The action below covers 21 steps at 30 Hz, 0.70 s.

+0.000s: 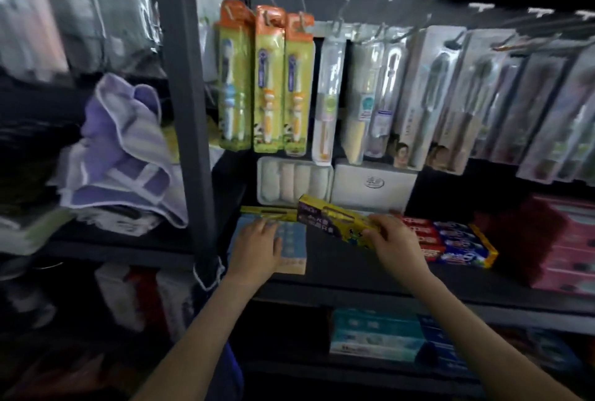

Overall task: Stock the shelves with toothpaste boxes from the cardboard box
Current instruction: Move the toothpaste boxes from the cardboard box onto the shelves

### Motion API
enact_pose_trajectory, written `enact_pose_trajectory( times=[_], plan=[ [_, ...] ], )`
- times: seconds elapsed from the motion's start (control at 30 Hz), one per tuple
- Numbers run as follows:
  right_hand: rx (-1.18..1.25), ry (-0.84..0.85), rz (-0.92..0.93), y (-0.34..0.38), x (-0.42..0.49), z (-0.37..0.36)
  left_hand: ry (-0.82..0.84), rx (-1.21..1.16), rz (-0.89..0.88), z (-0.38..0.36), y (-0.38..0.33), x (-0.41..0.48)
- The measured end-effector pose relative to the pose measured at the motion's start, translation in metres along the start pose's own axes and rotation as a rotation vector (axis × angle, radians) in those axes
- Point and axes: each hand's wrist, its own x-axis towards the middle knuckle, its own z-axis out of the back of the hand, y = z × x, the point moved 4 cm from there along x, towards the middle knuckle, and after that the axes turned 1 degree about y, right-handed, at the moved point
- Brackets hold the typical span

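Note:
My right hand [397, 244] grips a yellow and purple toothpaste box [331, 218], holding it tilted above the dark shelf [347, 268]. My left hand [256, 247] lies with straight fingers on a light blue box [294, 244] flat on the shelf. Its fingertips reach a second yellow box [269, 212] lying at the back. Red and blue toothpaste boxes [450, 241] are stacked to the right of my right hand. The cardboard box is out of view.
Packaged toothbrushes [267, 78] hang on hooks above the shelf. Two white cases [373, 186] stand at the shelf's back. A purple cloth [125, 149] lies left of the grey upright post [190, 104]. Pink boxes [566, 239] fill the far right. More toothpaste boxes [380, 339] sit on the lower shelf.

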Motion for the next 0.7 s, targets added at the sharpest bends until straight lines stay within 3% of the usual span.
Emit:
enact_pose_trajectory(
  times=[0.27, 0.47, 0.7],
  plan=[
    [-0.088, 0.007, 0.057, 0.028, 0.077, -0.053, 0.239, 0.03, 0.076, -0.013, 0.014, 0.027],
    [-0.186, 0.157, 0.127, 0.042, 0.125, -0.101, 0.394, 0.045, 0.116, -0.038, 0.032, 0.034],
    [-0.387, 0.424, 0.093, 0.045, 0.15, -0.147, 0.38, 0.088, 0.114, -0.041, 0.032, 0.032]
  ],
)
